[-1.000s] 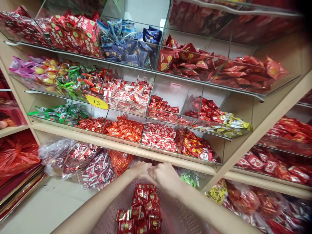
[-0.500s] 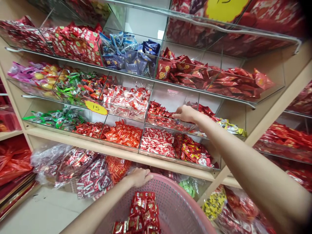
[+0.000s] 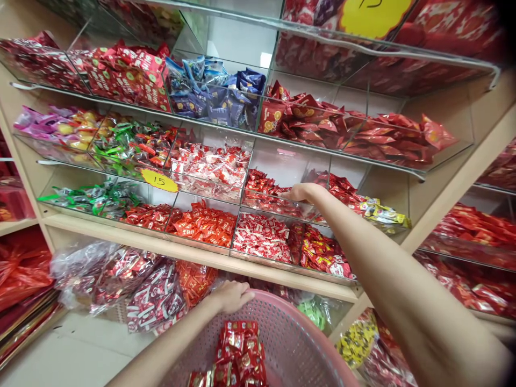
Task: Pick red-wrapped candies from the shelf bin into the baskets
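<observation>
My left hand (image 3: 231, 295) grips the far rim of a pink perforated basket (image 3: 290, 333) held low in front of me. A pile of small red sweet packets (image 3: 239, 355) lies in the basket. My right hand (image 3: 300, 192) reaches up into a clear acrylic bin of red wrapped sweets (image 3: 264, 185) on the middle shelf tier. Its fingers dip down among the packets and are partly hidden; I cannot make out whether they hold any.
Tiered clear bins hold red, green, blue and white wrapped sweets. A yellow tag marked 15 (image 3: 159, 180) sticks on the left bins. Large clear bags of sweets (image 3: 133, 285) sit under the wooden shelf (image 3: 201, 258). More shelving with red packets stands at the right.
One second ago both hands were together at the basket rim. My right hand then rose to the middle bin and has now sunk a little lower into the red sweets. The left hand stays on the rim.
</observation>
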